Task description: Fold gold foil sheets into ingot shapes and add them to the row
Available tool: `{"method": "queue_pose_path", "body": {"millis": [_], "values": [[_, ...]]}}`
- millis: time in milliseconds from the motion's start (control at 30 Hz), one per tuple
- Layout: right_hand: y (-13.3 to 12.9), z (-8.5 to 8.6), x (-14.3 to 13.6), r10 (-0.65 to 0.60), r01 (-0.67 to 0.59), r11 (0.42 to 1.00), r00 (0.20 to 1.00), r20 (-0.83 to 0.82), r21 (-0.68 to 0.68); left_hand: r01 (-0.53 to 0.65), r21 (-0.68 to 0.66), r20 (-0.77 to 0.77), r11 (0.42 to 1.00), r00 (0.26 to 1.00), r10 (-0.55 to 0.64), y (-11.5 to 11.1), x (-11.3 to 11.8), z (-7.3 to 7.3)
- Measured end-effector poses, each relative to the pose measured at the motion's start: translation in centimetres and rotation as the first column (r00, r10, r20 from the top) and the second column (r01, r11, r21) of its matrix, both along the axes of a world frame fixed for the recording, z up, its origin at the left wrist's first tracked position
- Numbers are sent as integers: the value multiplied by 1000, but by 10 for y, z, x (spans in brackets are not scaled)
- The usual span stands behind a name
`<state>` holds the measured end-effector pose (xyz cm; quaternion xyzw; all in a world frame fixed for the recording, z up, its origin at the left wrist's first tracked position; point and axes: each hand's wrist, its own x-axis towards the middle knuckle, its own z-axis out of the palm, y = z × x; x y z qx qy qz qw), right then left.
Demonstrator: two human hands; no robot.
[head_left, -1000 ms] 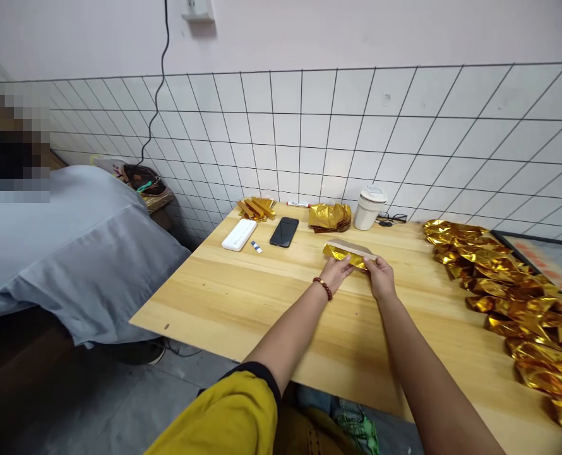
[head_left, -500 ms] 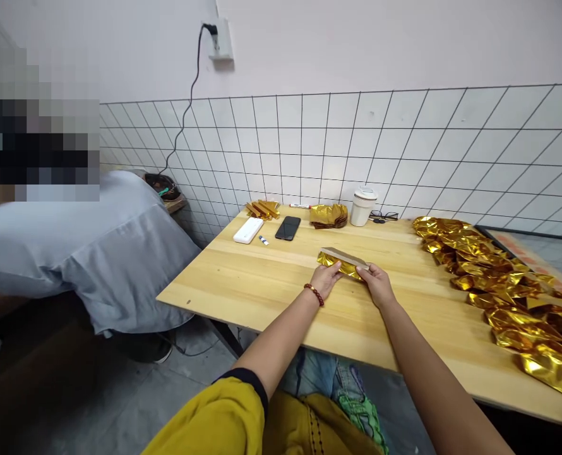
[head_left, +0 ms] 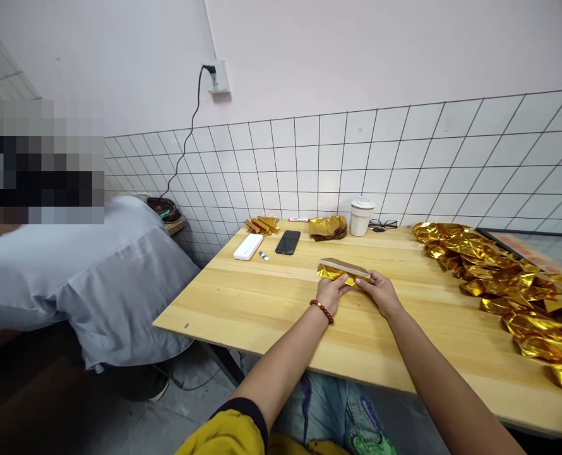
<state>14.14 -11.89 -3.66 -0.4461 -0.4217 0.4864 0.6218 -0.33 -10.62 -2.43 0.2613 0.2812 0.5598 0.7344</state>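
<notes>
Gold-foil strip (head_left: 341, 266), folded — pinched by left fingers (head_left: 340, 280) and right fingers (head_left: 366, 285); black phone (head_left: 288, 242) on tabletop (head_left: 257, 303), strip's ten o'clock.

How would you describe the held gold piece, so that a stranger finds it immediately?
Over the wooden table, find the left hand, wearing a dark-red bead bracelet, and the right hand. They hold the gold piece, with a dull pale band along its top; the other gold pieces lie unheld.
</notes>
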Motion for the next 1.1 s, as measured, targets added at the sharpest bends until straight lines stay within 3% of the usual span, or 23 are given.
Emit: {"method": "queue_pose_path", "body": {"millis": [267,533,767,933,1100], "values": [[16,13,4,36,-24,992,994,100,-121,-46,-69,32,997,998,48,24,12,1],[16,3,4,-29,32,999,991,130,-16,23,54,48,998,999,-26,30,10,-3],[18,7,9,-122,122,992,992,38,8,29,-83,120,996,993,-19,32,6,5],[20,6,10,-157,156,988,987,20,7,-19,-243,181,970,981,64,35,4,10],[21,1,12,-201,201,980,979,-28,-15,34,-236,203,971,979,15,35,4,9]]}}
